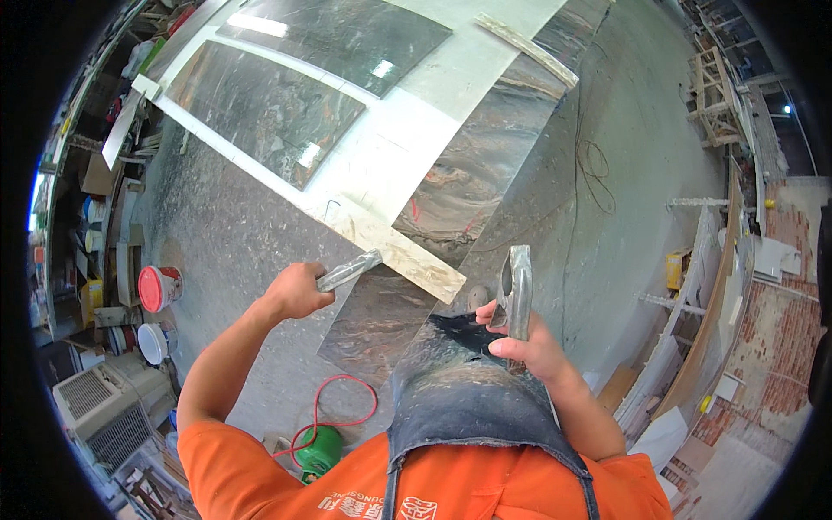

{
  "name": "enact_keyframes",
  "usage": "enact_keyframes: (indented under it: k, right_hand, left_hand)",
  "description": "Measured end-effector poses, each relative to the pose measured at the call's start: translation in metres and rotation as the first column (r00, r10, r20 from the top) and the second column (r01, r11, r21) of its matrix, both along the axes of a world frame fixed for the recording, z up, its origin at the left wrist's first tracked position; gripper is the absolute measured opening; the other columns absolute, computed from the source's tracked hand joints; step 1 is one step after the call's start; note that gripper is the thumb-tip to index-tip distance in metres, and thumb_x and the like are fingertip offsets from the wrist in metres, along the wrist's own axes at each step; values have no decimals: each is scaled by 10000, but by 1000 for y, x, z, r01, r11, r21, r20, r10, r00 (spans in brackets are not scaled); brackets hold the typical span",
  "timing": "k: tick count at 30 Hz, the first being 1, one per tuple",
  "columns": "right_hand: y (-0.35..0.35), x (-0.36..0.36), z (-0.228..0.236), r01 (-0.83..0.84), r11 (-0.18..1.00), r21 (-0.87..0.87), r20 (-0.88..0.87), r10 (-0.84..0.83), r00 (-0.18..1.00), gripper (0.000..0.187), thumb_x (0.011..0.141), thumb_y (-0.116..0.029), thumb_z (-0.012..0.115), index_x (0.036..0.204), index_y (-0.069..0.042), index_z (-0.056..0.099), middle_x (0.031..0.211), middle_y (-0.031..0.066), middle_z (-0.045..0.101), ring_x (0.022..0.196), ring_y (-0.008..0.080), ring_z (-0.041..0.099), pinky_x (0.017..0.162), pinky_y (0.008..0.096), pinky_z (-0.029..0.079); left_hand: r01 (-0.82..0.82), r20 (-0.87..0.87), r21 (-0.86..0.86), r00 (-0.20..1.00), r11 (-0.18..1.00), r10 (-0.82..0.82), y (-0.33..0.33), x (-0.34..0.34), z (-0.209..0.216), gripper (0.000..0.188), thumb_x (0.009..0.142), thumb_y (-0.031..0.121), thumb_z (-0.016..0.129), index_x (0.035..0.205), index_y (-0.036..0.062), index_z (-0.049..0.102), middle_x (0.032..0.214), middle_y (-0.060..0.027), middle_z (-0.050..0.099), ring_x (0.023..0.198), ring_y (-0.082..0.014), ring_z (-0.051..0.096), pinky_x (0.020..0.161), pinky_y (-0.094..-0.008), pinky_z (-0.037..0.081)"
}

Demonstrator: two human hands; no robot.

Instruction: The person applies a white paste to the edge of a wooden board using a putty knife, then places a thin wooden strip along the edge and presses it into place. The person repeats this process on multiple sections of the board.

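My left hand (299, 290) is closed around the handle of a silver metal clamp (348, 270). The clamp's far end meets the edge of a pale, worn wooden board (412, 257); whether its jaws grip the board I cannot tell. In front of my apron, my right hand (526, 344) grips a second silver spring clamp (517, 290), held upright and apart from the board. The board lies across a brown-grey veined stone slab (477, 169), part of which shows below it.
Two dark slabs (264, 108) (338, 39) lie on a white surface (381, 160) beyond the board. Another wooden strip (527, 49) crosses the veined slab farther off. Red-lidded and white buckets (154, 342) stand at left. A red hose (316, 403) runs by a green container (321, 451).
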State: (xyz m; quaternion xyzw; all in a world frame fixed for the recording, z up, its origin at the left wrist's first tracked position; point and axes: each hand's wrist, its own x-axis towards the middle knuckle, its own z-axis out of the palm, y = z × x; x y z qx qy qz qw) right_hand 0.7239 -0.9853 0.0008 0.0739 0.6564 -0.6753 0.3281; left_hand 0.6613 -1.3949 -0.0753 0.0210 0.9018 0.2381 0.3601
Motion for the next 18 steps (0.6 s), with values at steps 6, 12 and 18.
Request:
enact_keyframes:
  k: [6, 12, 18]
  right_hand:
    - [5, -1, 6, 92, 995, -36, 54, -90, 994, 631, 735, -143, 816, 1285, -45, 520, 1147, 56, 610, 1085, 175, 584, 991, 352, 449]
    - [10, -3, 5, 64, 995, -76, 23, -63, 998, 674, 737, -146, 827, 1303, -22, 484, 1103, 56, 586, 1068, 165, 566, 969, 334, 455]
    - [-7, -16, 13, -23, 999, -33, -107, 19, 994, 763, 738, -271, 864, 1325, 0, 460, 1141, 106, 569, 1105, 214, 564, 985, 358, 448]
  left_hand:
    - [-9, 20, -17, 1000, 1000, 9, 3, -4, 9, 337, 714, 265, 669, 899, -17, 672, 844, -253, 669, 808, -429, 642, 747, -462, 508]
    - [-251, -84, -139, 967, 958, 241, -59, 23, 7, 300, 740, 253, 662, 871, -18, 659, 760, -243, 651, 731, -378, 650, 681, -451, 503]
    - [-650, -7, 441, 688, 620, 726, -27, 50, 70, 345, 821, 254, 640, 1066, 11, 649, 953, -85, 673, 875, -215, 637, 738, -362, 490]
